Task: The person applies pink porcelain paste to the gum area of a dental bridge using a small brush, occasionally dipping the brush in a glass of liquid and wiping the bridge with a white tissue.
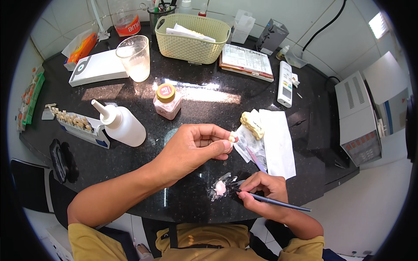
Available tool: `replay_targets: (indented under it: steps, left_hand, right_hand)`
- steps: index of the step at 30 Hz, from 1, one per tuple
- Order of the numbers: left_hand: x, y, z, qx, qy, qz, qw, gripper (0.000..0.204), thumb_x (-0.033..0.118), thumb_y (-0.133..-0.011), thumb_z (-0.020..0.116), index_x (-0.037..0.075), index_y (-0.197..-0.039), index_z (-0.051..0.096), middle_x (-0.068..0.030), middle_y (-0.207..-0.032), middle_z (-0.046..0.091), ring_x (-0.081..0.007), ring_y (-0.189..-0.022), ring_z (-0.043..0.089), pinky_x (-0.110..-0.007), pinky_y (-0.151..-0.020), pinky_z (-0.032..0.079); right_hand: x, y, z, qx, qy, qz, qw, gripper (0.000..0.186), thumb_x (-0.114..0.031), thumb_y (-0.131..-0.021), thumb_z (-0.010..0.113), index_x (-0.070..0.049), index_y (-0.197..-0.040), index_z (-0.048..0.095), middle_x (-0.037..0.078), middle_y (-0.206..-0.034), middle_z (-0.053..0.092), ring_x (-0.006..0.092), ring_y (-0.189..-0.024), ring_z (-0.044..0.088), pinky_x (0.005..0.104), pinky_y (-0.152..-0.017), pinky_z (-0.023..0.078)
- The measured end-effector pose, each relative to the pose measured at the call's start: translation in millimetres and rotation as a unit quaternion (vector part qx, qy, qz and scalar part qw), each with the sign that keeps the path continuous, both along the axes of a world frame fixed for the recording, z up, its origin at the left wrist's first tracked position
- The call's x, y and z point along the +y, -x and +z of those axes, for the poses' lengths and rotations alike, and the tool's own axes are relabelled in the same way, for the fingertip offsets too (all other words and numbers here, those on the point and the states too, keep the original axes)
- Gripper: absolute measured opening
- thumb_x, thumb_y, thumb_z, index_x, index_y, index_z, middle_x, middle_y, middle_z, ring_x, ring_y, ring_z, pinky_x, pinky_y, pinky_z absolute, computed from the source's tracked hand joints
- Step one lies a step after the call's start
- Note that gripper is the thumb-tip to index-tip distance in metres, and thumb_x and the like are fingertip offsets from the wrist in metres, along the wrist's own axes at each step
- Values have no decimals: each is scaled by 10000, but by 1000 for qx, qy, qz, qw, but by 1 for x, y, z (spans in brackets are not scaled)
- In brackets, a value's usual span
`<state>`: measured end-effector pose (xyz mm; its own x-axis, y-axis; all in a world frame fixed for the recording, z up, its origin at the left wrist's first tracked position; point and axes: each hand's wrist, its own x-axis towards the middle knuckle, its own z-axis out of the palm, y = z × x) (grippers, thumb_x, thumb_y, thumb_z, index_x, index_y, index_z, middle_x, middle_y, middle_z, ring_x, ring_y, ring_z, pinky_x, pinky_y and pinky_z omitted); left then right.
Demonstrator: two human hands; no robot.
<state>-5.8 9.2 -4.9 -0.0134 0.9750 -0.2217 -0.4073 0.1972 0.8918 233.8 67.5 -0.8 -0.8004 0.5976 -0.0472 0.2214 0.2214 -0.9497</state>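
Observation:
My left hand (185, 150) pinches a small cream-white tooth-shaped piece (233, 136), apparently a dental crown, between thumb and index finger above the counter. In my right hand (267, 191) is a slim, dark blue brush (283, 203); its tip points left and is hard to make out. Beside that tip, a blob of pale pink-white paste (220, 188) sits on the dark counter, with clear smears around it. A yellowish dental cast (253, 125) rests on a white tissue just beyond my left fingertips. Close to my right hand lies a thin purple-handled tool (256, 159).
White paper (276, 139) lies right of the cast. A white squeeze bottle (125, 126), a tooth shade guide (78, 124) and a gold-lidded jar (167, 102) stand left. Farther back are a plastic cup (135, 61), a green basket (191, 45) and a remote (285, 85).

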Motion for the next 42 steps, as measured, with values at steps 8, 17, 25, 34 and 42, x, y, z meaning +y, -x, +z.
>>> replay_targets:
  steps: [8,17,25,34,42]
  left_hand:
    - [1,0,0,1,8,-2,1000,232,113,-952,646,-47,-1119,650,-114,-1129,663,-132,-974,647,-302,-910,551]
    - [1,1,-2,-4,8,-4,1000,246,119,-942,665,-41,-1128,650,-115,-1127,665,-137,-983,652,-300,-906,550]
    - [1,0,-3,-11,9,-5,1000,230,112,-938,668,-34,-1114,653,-116,-1134,665,-133,-977,651,-296,-904,544]
    - [-4,-2,4,-47,27,-13,998,256,129,-948,657,-37,-1141,640,-98,-1132,663,-128,-990,644,-284,-907,535]
    - [-5,3,4,-147,65,-13,987,268,139,-963,636,-38,-1165,629,-82,-1063,665,-129,-985,650,-281,-911,539]
  right_hand:
    - [1,2,2,-2,-18,12,1000,106,-5,-811,751,42,-845,661,118,-831,721,86,-693,685,210,-599,554]
    - [1,-1,0,-7,-13,9,1000,106,-8,-809,751,41,-835,660,114,-833,722,83,-687,685,205,-590,546]
    - [1,1,1,-17,-26,9,999,103,-6,-807,754,39,-827,663,117,-834,725,87,-678,685,212,-592,557]
    - [1,-6,3,150,77,-40,985,128,40,-826,719,53,-922,635,173,-898,707,123,-809,689,228,-691,568]
    - [50,33,23,177,-353,42,918,261,9,-744,783,12,-975,661,169,-882,721,219,-767,717,273,-671,561]
